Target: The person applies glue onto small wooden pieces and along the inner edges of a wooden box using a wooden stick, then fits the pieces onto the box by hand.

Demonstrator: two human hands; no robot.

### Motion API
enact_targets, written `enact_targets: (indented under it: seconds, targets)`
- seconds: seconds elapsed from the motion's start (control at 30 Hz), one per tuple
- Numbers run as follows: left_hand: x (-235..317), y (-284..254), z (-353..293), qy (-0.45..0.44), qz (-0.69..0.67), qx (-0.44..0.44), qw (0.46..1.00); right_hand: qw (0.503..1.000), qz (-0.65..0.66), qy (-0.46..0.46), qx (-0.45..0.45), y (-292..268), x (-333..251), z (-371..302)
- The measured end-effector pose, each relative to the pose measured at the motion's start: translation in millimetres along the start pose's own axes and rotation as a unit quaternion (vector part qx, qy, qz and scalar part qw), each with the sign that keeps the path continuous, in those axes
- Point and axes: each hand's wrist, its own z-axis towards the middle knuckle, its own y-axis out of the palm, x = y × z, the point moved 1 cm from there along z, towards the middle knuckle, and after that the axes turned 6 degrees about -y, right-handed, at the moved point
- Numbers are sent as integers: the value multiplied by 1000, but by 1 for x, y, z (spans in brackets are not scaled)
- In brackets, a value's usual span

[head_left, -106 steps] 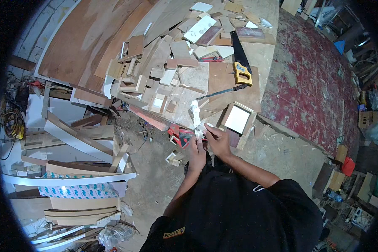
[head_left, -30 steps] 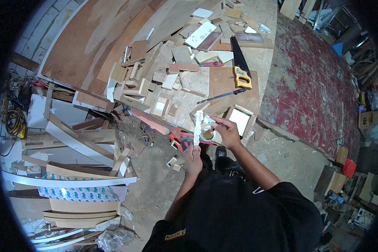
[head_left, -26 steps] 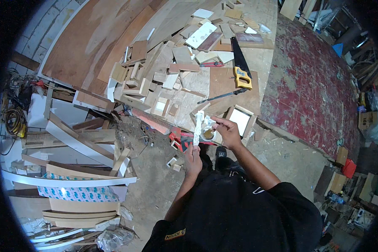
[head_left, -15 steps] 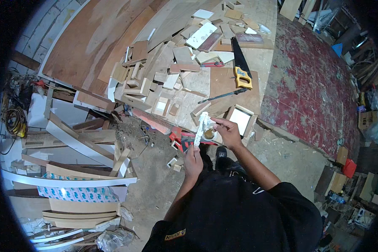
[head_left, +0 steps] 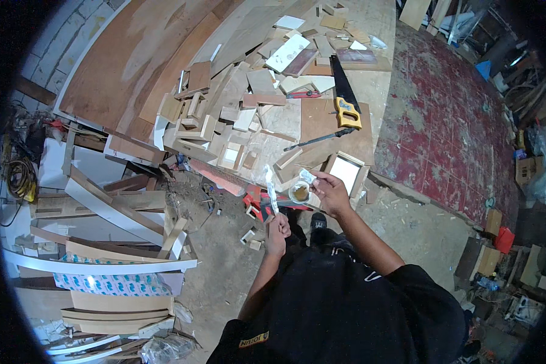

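Observation:
My left hand [head_left: 277, 235] is closed on the lower end of a narrow white stick [head_left: 270, 189], which points up and away from me. My right hand [head_left: 332, 193] pinches a small whitish piece [head_left: 308, 176] between thumb and fingers; it is too small to tell its kind. Just below that piece, at the table's near edge, is a small round tub [head_left: 299, 192] with something brownish inside. A small wooden frame with a white panel [head_left: 346, 173] lies to the right of my right hand.
A handsaw with a yellow handle [head_left: 348, 113], a dark slim bar [head_left: 320, 139] and a red utility knife [head_left: 303, 94] lie on the worktable among wood offcuts. Curved boards [head_left: 121, 264] are stacked at left. A red-and-black tool [head_left: 256, 203] shows below the table edge.
My hands have drawn apart. The whitish piece in my right hand has come away from the stick, which has shifted left and slightly down. More of the tub shows.

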Motion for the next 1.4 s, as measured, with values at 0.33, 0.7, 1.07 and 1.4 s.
enact_targets:
  seconds: [0.33,0.7,1.07,1.4]
  targets:
    - [14,9,4,-38,24,-46,998,991,126,29,-30,-10,-7,-1]
    - [17,18,2,7,54,-37,998,984,131,40,-115,10,-14,4]
    - [13,13,5,53,169,-20,984,985,82,48,-144,20,-11,8]
    - [18,12,6,120,138,36,982,994,55,27,-88,2,-1,8]
